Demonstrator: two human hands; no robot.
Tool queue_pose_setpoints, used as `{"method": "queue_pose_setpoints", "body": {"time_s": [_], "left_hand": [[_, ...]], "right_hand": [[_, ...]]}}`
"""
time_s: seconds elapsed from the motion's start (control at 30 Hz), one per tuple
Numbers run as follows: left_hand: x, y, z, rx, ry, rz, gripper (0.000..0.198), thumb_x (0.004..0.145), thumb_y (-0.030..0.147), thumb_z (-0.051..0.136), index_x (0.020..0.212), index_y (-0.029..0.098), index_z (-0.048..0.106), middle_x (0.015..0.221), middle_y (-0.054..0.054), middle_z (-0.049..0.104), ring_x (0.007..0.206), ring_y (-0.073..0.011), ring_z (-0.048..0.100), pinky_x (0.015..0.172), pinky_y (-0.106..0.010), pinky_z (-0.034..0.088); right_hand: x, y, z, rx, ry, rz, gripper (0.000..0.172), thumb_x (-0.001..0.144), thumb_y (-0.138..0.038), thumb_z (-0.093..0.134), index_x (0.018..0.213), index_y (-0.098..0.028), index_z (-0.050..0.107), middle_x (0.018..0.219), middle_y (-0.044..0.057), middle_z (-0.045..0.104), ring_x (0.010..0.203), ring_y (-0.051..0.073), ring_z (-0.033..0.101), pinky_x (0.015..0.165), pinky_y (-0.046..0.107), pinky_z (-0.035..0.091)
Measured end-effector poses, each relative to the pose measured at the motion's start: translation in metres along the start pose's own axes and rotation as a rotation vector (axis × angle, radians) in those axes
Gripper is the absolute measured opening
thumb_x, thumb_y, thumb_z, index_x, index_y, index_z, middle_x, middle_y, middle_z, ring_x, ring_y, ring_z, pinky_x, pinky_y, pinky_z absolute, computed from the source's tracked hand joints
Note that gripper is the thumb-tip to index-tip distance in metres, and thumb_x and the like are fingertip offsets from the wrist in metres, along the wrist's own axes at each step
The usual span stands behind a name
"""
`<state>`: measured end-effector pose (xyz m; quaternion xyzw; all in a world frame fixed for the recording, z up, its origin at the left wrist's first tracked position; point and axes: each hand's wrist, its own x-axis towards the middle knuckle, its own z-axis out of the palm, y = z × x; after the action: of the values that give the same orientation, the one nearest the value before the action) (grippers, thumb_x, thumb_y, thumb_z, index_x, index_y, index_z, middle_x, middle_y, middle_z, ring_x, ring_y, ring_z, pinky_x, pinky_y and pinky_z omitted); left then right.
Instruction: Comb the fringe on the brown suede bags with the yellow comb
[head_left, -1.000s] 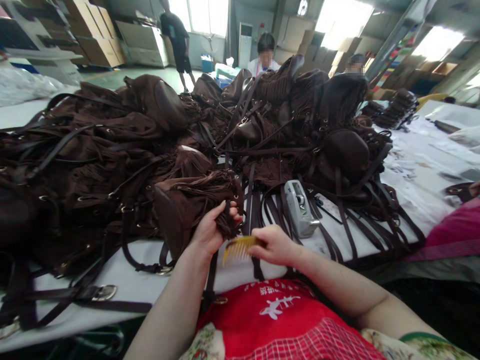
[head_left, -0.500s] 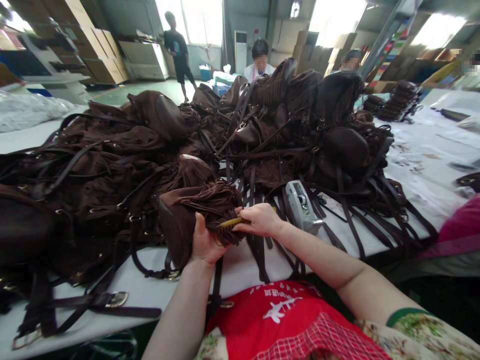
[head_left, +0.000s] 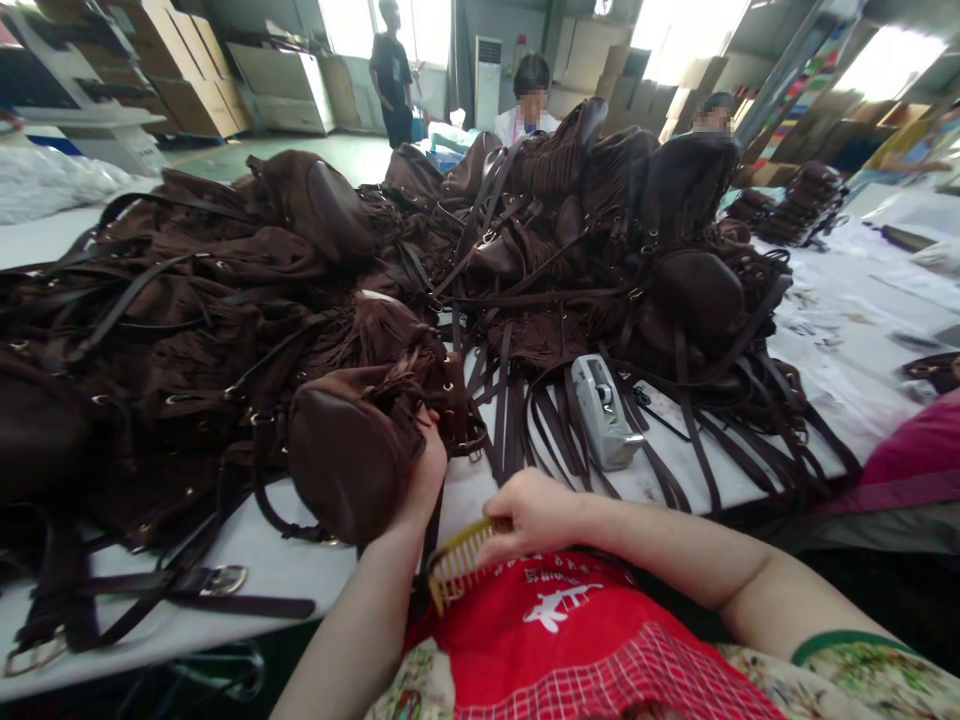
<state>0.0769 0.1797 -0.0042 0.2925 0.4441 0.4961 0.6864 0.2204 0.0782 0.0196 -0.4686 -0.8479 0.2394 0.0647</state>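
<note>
My left hand is closed round a dark brown fringed suede bag, gripping it from the right side and tipping its round base toward me at the table's near edge. My right hand is closed on a yellow comb, teeth pointing down-left, held over my red apron just off the table edge and apart from the bag. The fingers of my left hand are mostly hidden behind the bag.
A big heap of the same brown bags and straps covers the white table. A grey hand-held device lies among straps to the right. People stand or sit beyond the pile. Pink cloth lies at right.
The comb has left the fringe and dropped back toward my apron. My left hand has turned the bag so its round base faces me instead of the fringe.
</note>
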Motion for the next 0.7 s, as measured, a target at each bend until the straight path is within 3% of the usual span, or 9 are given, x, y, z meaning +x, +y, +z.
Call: {"method": "queue_pose_setpoints", "body": {"time_s": [0.07, 0.17, 0.23, 0.33, 0.47, 0.7], "left_hand": [[0.002, 0.006, -0.002, -0.013, 0.001, 0.025, 0.023, 0.088, 0.038, 0.054, 0.075, 0.019, 0.058, 0.050, 0.006, 0.046, 0.040, -0.0086, 0.041, 0.045, -0.019, 0.036], [-0.004, 0.014, -0.002, -0.083, -0.158, -0.150, 0.025, 0.085, 0.038, 0.058, 0.078, 0.014, 0.063, 0.054, 0.003, 0.053, 0.043, -0.0078, 0.047, 0.046, -0.018, 0.040], [-0.013, 0.018, -0.001, -0.195, -0.285, -0.307, 0.030, 0.087, 0.039, 0.054, 0.087, 0.011, 0.066, 0.070, -0.005, 0.066, 0.059, -0.0136, 0.060, 0.058, -0.023, 0.050], [-0.024, 0.022, -0.002, -0.389, -0.353, -0.319, 0.040, 0.089, 0.044, 0.047, 0.100, 0.010, 0.066, 0.097, -0.011, 0.070, 0.086, -0.0217, 0.066, 0.079, -0.034, 0.053], [-0.025, 0.024, -0.008, -0.509, -0.479, -0.278, 0.056, 0.087, 0.057, 0.044, 0.112, 0.010, 0.062, 0.109, -0.014, 0.067, 0.101, -0.0278, 0.062, 0.090, -0.043, 0.049], [-0.021, 0.027, -0.020, -0.417, -0.592, -0.430, 0.071, 0.080, 0.065, 0.046, 0.120, 0.007, 0.056, 0.109, -0.019, 0.066, 0.105, -0.0334, 0.060, 0.089, -0.046, 0.048]], "right_hand": [[-0.002, -0.006, -0.003, 0.085, -0.014, -0.092, 0.058, 0.073, -0.072, 0.054, 0.057, -0.017, 0.054, 0.048, -0.005, 0.046, 0.044, 0.006, 0.032, 0.047, 0.023, 0.018], [0.008, 0.004, -0.018, 0.057, 0.195, -0.046, 0.052, 0.084, -0.064, 0.047, 0.063, -0.016, 0.053, 0.055, -0.003, 0.051, 0.049, 0.008, 0.038, 0.050, 0.023, 0.021], [0.022, 0.018, -0.032, -0.037, 0.376, 0.031, 0.048, 0.090, -0.058, 0.040, 0.070, -0.016, 0.054, 0.063, 0.001, 0.056, 0.055, 0.010, 0.044, 0.053, 0.024, 0.023], [0.042, 0.036, -0.046, -0.177, 0.494, 0.081, 0.047, 0.093, -0.056, 0.036, 0.076, -0.017, 0.054, 0.072, 0.004, 0.061, 0.063, 0.013, 0.051, 0.058, 0.025, 0.026], [0.056, 0.043, -0.045, -0.303, 0.444, 0.096, 0.048, 0.091, -0.060, 0.038, 0.079, -0.017, 0.057, 0.078, 0.006, 0.064, 0.070, 0.015, 0.056, 0.061, 0.026, 0.028], [0.050, 0.043, -0.027, -0.315, 0.316, 0.096, 0.055, 0.085, -0.068, 0.041, 0.082, -0.018, 0.063, 0.079, 0.006, 0.068, 0.068, 0.016, 0.061, 0.056, 0.026, 0.027]]}}
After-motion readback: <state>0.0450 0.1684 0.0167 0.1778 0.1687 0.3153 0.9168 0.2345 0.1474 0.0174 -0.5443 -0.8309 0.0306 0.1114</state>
